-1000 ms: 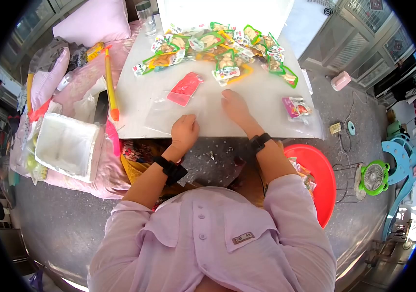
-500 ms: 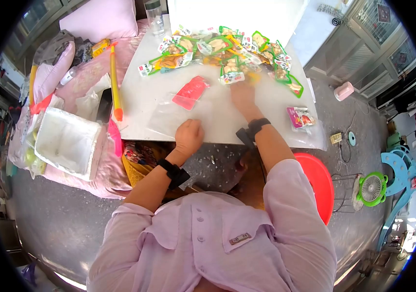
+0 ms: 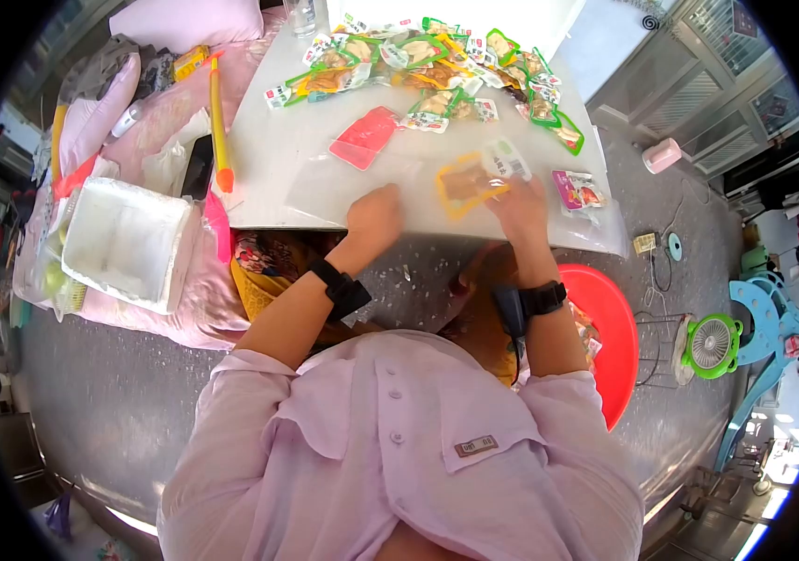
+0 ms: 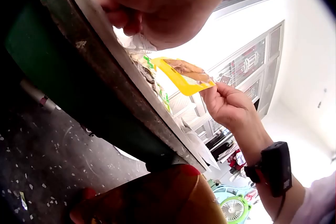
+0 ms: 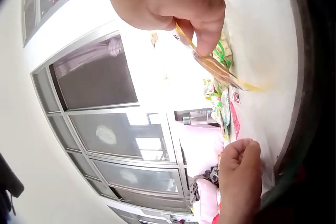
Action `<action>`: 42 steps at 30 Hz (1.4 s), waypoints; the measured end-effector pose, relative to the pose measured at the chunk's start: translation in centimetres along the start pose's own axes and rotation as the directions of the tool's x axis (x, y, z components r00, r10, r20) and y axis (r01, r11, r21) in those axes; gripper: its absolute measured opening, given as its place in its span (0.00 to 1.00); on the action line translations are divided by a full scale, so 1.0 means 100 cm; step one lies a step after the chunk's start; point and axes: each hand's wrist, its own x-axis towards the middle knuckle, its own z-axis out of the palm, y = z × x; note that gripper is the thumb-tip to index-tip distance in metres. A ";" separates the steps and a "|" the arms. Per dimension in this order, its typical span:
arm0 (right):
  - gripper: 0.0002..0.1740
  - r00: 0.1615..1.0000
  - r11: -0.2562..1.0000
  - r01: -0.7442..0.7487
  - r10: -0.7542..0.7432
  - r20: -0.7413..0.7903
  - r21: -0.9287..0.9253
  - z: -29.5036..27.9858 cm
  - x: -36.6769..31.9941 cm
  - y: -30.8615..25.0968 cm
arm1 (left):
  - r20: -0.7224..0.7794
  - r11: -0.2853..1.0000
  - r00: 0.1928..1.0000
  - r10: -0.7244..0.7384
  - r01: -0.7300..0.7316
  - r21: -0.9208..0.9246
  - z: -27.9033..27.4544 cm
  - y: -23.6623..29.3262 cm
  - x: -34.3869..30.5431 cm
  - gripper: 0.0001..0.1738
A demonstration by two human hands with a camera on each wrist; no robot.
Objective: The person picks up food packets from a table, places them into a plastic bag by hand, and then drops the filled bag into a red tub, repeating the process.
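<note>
My right hand [image 3: 523,208] pinches a yellow-edged clear snack pouch [image 3: 465,182] by one end, above the table's front right part. The pouch [image 4: 184,74] shows brown food inside and hangs tilted from thumb and fingers in the left wrist view. My left hand [image 3: 376,222] is at the front table edge, fingers curled on the edge of a clear plastic bag [image 3: 320,187] that lies flat on the table. In the right wrist view the left hand [image 5: 241,171] has its thumb against the bent fingers. A red packet [image 3: 365,137] lies just beyond the bag.
Several green- and yellow-edged pouches [image 3: 432,103] lie heaped at the back of the white table [image 3: 269,140]. A small purple packet [image 3: 577,190] sits at the right. A red basin [image 3: 616,346] stands on the floor, and a white foam box [image 3: 128,243] on the bed at left.
My right hand has reached to the pouch heap, taken the yellow-edged pouch and drawn it back toward the right front. My left hand has moved slightly right.
</note>
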 end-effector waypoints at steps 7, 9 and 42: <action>0.10 0.997 0.994 0.023 -0.031 0.076 0.102 0.001 -0.026 0.026 | 0.057 0.998 0.998 -0.030 0.033 -0.055 0.001 0.020 -0.001 0.09; 0.09 0.989 0.757 -0.140 0.083 0.118 0.639 0.009 -0.029 0.021 | 0.071 0.995 0.996 -0.051 0.057 -0.077 0.001 0.023 -0.001 0.09; 0.14 0.819 0.855 -0.518 0.505 0.274 -0.027 0.038 -0.046 0.029 | -0.048 0.989 0.989 0.141 -0.142 -0.030 -0.005 0.027 -0.021 0.09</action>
